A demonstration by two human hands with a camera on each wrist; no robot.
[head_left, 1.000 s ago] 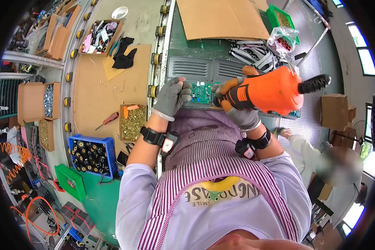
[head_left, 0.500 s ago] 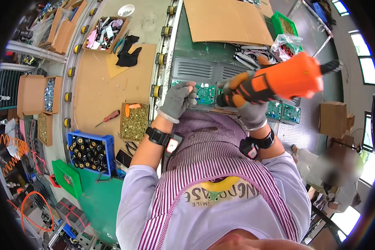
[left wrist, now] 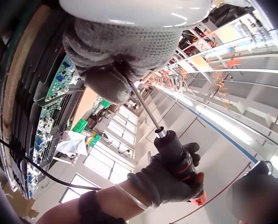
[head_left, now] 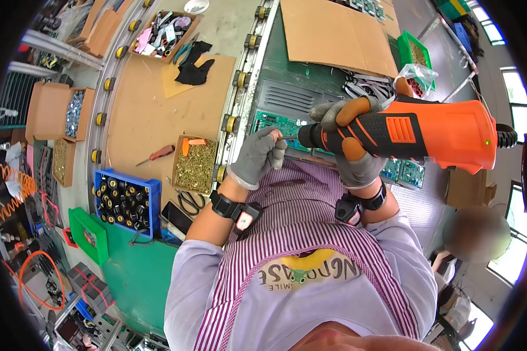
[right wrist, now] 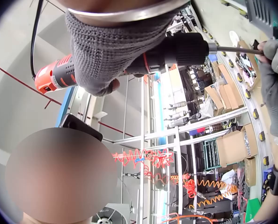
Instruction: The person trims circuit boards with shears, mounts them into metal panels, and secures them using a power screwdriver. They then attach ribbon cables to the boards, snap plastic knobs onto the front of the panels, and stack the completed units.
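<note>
My gloved right hand (head_left: 357, 167) grips an orange and black electric screwdriver (head_left: 459, 131), held nearly level over the bench. Its long thin bit (left wrist: 145, 107) points at my left hand (head_left: 256, 157). Thumb and fingers of that gloved hand pinch at the bit's tip; whatever small piece sits between them is hidden. A green circuit board (head_left: 278, 123) lies below and behind the left hand, in front of a grey vented panel (head_left: 287, 96). More circuit boards (head_left: 412, 173) show beyond the right forearm.
On the left stand a box of brass-coloured screws (head_left: 194, 169), a blue crate of black parts (head_left: 157, 205) and a hand screwdriver (head_left: 161, 153). A roller rail (head_left: 231, 120) runs alongside. Flat cardboard (head_left: 336, 38) lies at the back, near a green bin (head_left: 412, 52).
The electric screwdriver has come away from the board area and swung level, its bit now reaching the left fingers. The left hand has turned to meet it. The head view has shifted slightly.
</note>
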